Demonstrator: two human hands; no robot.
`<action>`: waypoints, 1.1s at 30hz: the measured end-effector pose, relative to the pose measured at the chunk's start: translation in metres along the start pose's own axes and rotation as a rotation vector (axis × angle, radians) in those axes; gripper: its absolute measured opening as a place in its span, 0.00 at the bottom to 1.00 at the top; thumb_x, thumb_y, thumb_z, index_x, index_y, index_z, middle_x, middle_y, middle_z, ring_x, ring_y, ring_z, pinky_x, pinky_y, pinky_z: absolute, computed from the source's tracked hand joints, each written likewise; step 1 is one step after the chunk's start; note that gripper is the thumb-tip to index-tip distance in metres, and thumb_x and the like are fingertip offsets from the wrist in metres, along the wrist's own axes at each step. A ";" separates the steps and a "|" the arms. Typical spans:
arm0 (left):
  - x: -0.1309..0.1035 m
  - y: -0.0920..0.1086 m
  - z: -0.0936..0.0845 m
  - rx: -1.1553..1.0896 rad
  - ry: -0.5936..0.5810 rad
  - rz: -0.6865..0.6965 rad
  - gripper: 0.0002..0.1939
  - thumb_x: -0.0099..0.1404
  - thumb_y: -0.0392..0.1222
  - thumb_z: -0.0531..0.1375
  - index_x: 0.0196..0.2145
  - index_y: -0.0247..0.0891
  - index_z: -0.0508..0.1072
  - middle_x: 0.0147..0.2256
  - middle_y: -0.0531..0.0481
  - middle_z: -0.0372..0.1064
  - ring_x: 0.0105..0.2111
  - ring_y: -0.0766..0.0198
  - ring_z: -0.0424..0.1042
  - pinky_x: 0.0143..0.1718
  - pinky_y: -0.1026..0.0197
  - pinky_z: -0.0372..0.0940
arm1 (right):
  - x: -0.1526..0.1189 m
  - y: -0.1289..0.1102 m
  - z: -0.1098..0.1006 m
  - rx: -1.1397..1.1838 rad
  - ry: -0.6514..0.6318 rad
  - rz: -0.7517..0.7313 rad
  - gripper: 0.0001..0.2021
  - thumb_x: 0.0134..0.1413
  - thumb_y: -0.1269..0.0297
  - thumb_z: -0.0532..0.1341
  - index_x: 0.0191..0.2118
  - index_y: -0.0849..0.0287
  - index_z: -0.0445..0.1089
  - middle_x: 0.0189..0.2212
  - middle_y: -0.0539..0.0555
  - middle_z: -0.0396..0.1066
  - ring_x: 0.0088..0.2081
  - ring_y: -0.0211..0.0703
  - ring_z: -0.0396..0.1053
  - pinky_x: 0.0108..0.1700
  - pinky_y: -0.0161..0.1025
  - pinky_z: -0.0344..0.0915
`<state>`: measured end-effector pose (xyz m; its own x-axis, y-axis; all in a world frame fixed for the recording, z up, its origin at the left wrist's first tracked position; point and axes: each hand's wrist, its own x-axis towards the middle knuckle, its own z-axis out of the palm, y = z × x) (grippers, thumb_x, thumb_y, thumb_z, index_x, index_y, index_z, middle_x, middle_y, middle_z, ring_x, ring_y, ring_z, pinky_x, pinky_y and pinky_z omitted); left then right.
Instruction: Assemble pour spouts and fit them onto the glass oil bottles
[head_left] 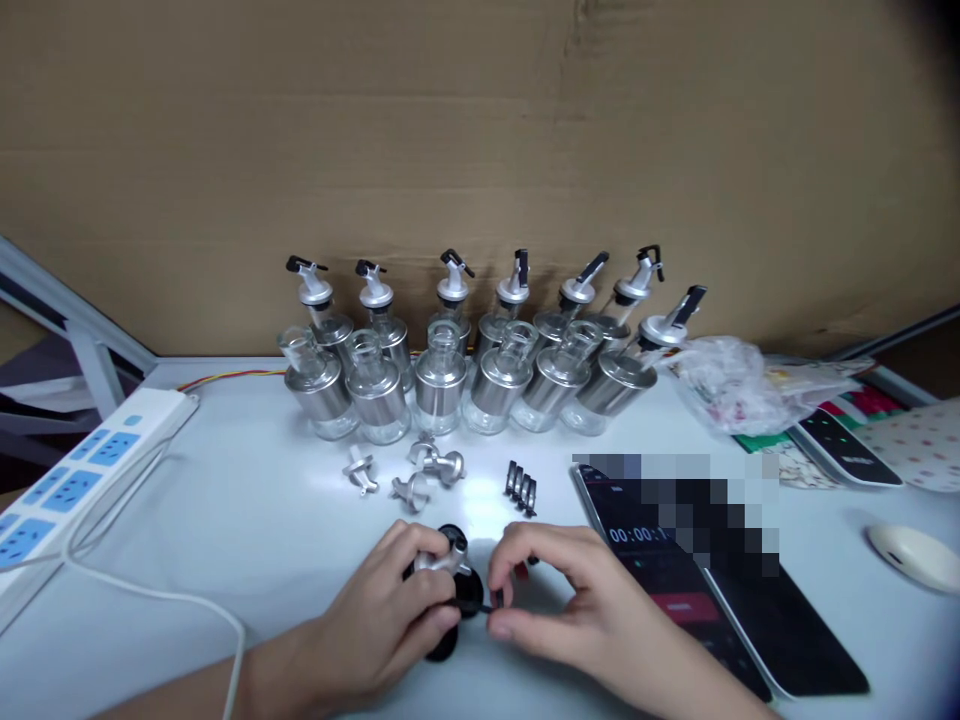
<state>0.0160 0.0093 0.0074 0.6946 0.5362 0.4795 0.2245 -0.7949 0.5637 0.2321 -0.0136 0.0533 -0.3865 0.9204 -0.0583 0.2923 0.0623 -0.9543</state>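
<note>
My left hand is closed round a silver pourer top, whose spout points up and right. Between the hands runs a thin black piece; the thumb and fingers of my right hand pinch its right end. Round black parts lie on the table beneath my left fingers. Beyond the hands are several loose silver pourer tops and a short row of small black levers. Farther back stand glass bottles with steel bands, open-necked ones in front and ones with pourers fitted behind.
A white power strip and its cable lie at the left. To the right are a phone showing a timer, a second dark device, a clear plastic bag and a pale oval object. Cardboard stands behind the bottles.
</note>
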 end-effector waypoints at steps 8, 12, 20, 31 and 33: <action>-0.005 -0.005 0.011 -0.174 0.174 -0.031 0.06 0.73 0.41 0.51 0.45 0.39 0.59 0.35 0.47 0.62 0.35 0.60 0.62 0.35 0.62 0.63 | 0.006 0.005 -0.003 -0.003 0.136 -0.175 0.04 0.55 0.71 0.64 0.35 0.55 0.76 0.32 0.51 0.78 0.33 0.39 0.75 0.38 0.34 0.70; -0.006 -0.006 0.014 -0.221 0.204 -0.031 0.11 0.71 0.36 0.52 0.49 0.39 0.57 0.36 0.46 0.63 0.36 0.60 0.64 0.38 0.60 0.63 | 0.008 0.008 -0.004 -0.011 0.105 -0.148 0.07 0.56 0.72 0.62 0.37 0.55 0.77 0.34 0.53 0.79 0.35 0.41 0.77 0.39 0.36 0.72; 0.003 -0.003 0.004 -0.100 0.046 0.087 0.12 0.72 0.39 0.50 0.52 0.40 0.55 0.37 0.46 0.70 0.36 0.60 0.71 0.49 0.51 0.56 | 0.007 0.010 0.002 0.056 0.126 -0.042 0.05 0.52 0.70 0.65 0.34 0.55 0.77 0.31 0.51 0.80 0.32 0.41 0.77 0.36 0.35 0.73; 0.001 -0.005 0.004 -0.057 0.093 0.033 0.10 0.74 0.40 0.47 0.51 0.40 0.59 0.38 0.45 0.66 0.39 0.60 0.68 0.44 0.55 0.60 | 0.011 0.008 0.000 0.123 0.216 -0.067 0.07 0.50 0.71 0.63 0.32 0.55 0.79 0.30 0.53 0.79 0.33 0.42 0.75 0.37 0.39 0.72; 0.001 -0.005 0.005 -0.050 0.090 0.045 0.10 0.74 0.39 0.48 0.51 0.39 0.60 0.39 0.45 0.67 0.39 0.60 0.68 0.46 0.55 0.59 | 0.011 0.009 0.001 0.141 0.183 -0.044 0.08 0.50 0.71 0.63 0.34 0.54 0.79 0.31 0.53 0.79 0.34 0.41 0.75 0.38 0.39 0.72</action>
<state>0.0189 0.0128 0.0018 0.6388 0.5251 0.5623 0.1583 -0.8050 0.5718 0.2294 -0.0035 0.0439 -0.2272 0.9735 0.0265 0.1481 0.0615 -0.9871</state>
